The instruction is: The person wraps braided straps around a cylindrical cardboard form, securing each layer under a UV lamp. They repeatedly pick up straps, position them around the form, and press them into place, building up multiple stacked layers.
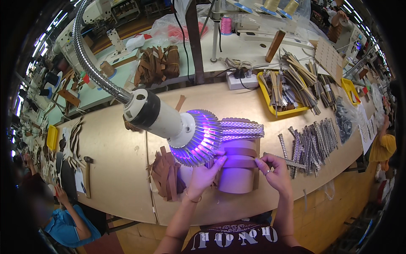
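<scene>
A flat brown leather-like strip [239,161] lies across a tan rounded form [237,181]. My left hand [204,178] pinches its left end, thumb and fingertips together at the form's left side. On the other side, my right hand [277,171] pinches the right end between thumb and forefinger. Another brown strip [240,146] spans the form just beyond, and silvery braided strips [242,130] lie side by side over its far part. A lamp with a finned head [196,137] casts purple light over the form and partly hides its left side.
Loose brown strips [168,178] lie left of the form; braided strips [313,146] are piled to its right. Farther back stand a yellow tray [292,112] of strips and a white power strip [242,81]. A hammer [87,180] and a co-worker in blue [76,226] are at left.
</scene>
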A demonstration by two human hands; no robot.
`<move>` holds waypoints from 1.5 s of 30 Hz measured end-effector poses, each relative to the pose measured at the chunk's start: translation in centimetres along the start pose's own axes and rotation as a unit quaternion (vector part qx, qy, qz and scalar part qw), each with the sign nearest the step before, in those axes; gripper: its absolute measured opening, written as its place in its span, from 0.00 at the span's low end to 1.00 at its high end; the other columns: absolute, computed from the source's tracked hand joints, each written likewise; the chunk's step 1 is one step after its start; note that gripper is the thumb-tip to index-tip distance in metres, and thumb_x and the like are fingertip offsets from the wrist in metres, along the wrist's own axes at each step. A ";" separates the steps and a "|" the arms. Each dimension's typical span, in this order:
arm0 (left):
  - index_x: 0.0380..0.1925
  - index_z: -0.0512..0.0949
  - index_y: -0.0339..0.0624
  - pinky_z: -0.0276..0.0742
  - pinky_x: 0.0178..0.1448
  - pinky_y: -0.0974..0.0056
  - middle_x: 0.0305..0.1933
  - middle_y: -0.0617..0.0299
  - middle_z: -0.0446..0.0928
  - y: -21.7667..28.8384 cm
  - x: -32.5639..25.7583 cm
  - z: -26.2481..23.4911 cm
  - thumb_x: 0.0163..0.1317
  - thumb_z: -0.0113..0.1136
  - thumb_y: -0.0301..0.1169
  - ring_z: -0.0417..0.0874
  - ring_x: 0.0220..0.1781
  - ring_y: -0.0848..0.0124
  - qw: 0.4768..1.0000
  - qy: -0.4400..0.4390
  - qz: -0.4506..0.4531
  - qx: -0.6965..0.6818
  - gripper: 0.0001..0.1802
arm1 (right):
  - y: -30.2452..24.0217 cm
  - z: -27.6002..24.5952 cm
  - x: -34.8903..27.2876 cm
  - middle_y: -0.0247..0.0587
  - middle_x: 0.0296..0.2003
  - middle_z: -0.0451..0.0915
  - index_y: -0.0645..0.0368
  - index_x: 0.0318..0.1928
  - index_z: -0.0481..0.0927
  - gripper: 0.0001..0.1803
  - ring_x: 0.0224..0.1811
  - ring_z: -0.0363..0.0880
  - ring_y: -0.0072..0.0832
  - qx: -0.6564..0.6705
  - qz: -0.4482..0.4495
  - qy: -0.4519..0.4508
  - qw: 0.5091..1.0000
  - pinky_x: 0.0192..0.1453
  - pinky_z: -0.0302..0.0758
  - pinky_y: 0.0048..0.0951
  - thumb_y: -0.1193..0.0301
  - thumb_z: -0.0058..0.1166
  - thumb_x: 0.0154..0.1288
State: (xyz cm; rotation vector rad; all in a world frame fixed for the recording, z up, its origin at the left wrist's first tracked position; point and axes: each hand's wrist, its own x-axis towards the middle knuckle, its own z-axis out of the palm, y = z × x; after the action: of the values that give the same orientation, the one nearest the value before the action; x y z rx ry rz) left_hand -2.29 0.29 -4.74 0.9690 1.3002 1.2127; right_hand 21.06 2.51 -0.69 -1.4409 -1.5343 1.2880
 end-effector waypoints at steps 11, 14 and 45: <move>0.46 0.80 0.33 0.63 0.30 0.76 0.23 0.75 0.69 -0.5 -1.0 0.0 0.66 0.63 0.26 0.63 0.24 0.85 0.995 0.087 0.034 -0.024 0.11 | -0.7 -0.3 -0.6 0.30 0.22 0.78 0.63 0.33 0.82 0.13 0.25 0.70 0.15 -0.099 0.016 0.042 0.994 0.29 0.65 0.21 0.65 0.65 0.63; 0.49 0.78 0.33 0.60 0.30 0.76 0.25 0.72 0.68 0.6 -1.7 -1.3 0.72 0.56 0.35 0.62 0.25 0.84 0.995 0.062 0.032 -0.068 0.16 | -1.8 -0.5 -1.1 0.32 0.22 0.79 0.64 0.33 0.82 0.12 0.26 0.72 0.16 -0.126 0.009 0.108 0.986 0.30 0.67 0.21 0.66 0.66 0.62; 0.49 0.81 0.34 0.74 0.42 0.72 0.34 0.67 0.81 3.6 -4.7 -1.2 0.69 0.60 0.31 0.77 0.37 0.81 0.994 -0.099 -0.018 -0.051 0.13 | -4.2 -0.4 -3.5 0.28 0.28 0.81 0.64 0.35 0.82 0.07 0.31 0.74 0.13 0.121 0.037 -0.049 0.991 0.35 0.68 0.17 0.73 0.59 0.68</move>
State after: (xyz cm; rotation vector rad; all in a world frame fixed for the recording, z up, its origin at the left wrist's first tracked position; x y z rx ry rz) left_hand -3.28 -3.94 -0.53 0.9623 1.0855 1.1144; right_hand 20.68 -0.40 3.93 -1.3073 -1.3424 1.5517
